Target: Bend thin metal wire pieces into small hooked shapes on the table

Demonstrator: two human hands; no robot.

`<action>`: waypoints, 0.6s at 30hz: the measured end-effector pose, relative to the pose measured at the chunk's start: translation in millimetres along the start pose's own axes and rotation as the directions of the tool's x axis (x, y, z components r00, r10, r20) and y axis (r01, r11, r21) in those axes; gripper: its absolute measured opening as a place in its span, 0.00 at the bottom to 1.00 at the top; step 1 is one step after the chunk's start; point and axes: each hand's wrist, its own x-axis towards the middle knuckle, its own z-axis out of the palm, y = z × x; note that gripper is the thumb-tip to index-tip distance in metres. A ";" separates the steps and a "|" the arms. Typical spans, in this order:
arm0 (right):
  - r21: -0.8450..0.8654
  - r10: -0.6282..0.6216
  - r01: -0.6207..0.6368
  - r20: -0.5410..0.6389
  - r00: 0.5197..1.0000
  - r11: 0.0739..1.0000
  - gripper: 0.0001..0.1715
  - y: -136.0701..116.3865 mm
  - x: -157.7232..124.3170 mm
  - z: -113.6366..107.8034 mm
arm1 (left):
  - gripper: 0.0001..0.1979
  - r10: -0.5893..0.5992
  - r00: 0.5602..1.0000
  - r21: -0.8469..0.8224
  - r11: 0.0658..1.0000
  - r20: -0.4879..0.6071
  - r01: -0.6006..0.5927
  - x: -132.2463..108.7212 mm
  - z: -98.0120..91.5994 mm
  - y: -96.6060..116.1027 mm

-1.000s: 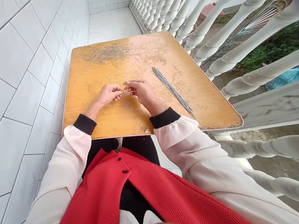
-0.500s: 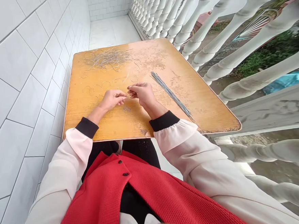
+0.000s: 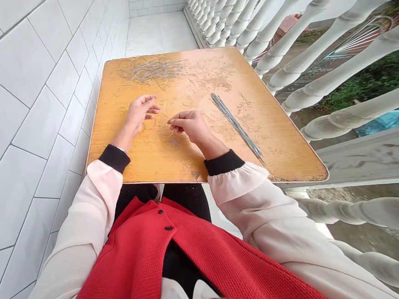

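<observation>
The person wears a red vest [image 3: 134, 249] with a fine, bumpy weave and two small dark buttons [image 3: 168, 228] down the front. Its lower edges part into a pointed opening, with black cloth [image 3: 180, 262] showing between them. Two rounded white collar flaps [image 3: 174, 298] lie near the neck. The left sleeve [image 3: 83, 217] and right sleeve [image 3: 258, 209] are thin, loose and creamy white, puffed and softly creased, each gathered into a wide black cuff [image 3: 224, 163]. A thin, pale band [image 3: 123, 150] edges the left wrist. The black trousers [image 3: 189, 199] are flecked with light specks.
</observation>
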 end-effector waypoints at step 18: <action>0.105 0.056 -0.053 -0.033 0.998 0.993 0.12 5.0 0.1 -0.6 | 0.20 -0.068 0.997 -0.083 0.994 0.033 0.071 2.6 4.0 -6.1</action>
